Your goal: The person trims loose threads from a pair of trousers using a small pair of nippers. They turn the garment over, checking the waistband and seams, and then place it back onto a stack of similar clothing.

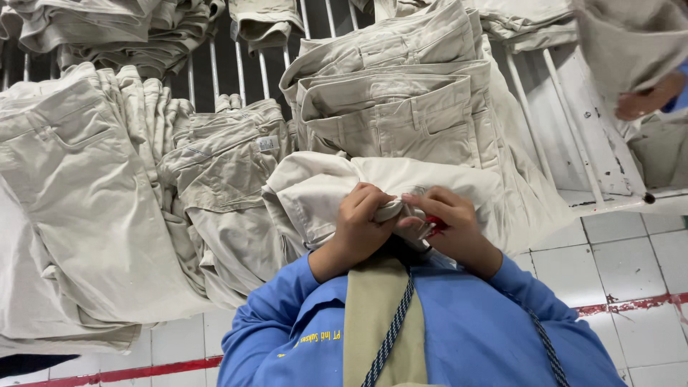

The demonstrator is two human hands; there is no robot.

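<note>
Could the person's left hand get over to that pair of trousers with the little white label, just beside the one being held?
Probably yes. The left hand grips the cream garment together with the right hand, so it would have to let go first. The labelled trousers lie right beside it on top of the pile, uncovered.

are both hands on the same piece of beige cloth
Yes, the left hand and the right hand both pinch the same bunched fold of the beige trousers, close in front of the blue shirt.

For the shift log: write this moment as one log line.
left hand: pinching beige trousers | right hand: same fold, holding small red item | around: trouser stacks, white rack
</note>
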